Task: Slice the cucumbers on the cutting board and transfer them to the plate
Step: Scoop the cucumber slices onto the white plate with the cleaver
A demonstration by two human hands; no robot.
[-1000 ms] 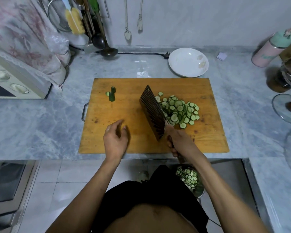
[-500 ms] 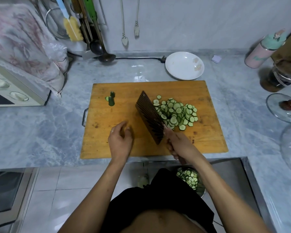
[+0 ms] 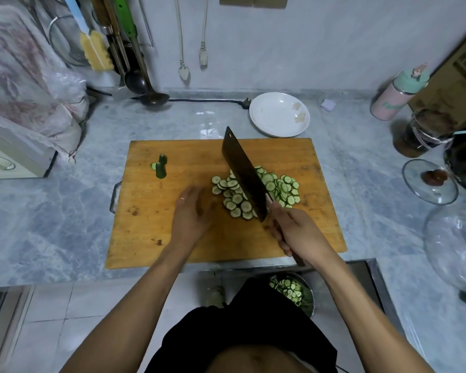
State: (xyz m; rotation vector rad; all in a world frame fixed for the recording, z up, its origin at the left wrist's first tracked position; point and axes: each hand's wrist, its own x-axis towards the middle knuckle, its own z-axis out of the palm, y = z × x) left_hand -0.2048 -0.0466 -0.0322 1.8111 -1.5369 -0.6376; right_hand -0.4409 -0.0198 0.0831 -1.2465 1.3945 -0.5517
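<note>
Cutting board (image 3: 172, 238): a wooden board on the grey marble counter (image 3: 51, 211), with a metal handle on its left edge.

Cucumber slices (image 3: 237, 197): a heap of thin rounds on the right half of the board, spread on both sides of the blade (some lie hidden behind it).

Cleaver (image 3: 244, 173): a dark broad blade, tilted, running from the near right towards the far left across the heap; whether its edge touches the slices cannot be told.

Right hand (image 3: 299, 232): fingers curled tight round the cleaver's handle, at the near right of the heap.

Left hand (image 3: 191, 214): blurred, fingers straight and loosely together, holding nothing, over the board just left of the slices; a ring shows on one finger.

Cucumber ends (image 3: 160, 166): two short dark-green stubs and one small slice, at the far left of the board, well apart from the heap.

Plate (image 3: 279, 114): white, on the counter just beyond the board's far edge, with no slices on it (two pale marks show on its right side).

Metal bowl (image 3: 308, 294): below the counter's near edge, partly hidden by the person's dark clothing, holding more cucumber slices.

Pink bottle (image 3: 393, 98): stands at the far right by the wall.

Glass lid (image 3: 429, 181): lies on the counter at the right.
</note>
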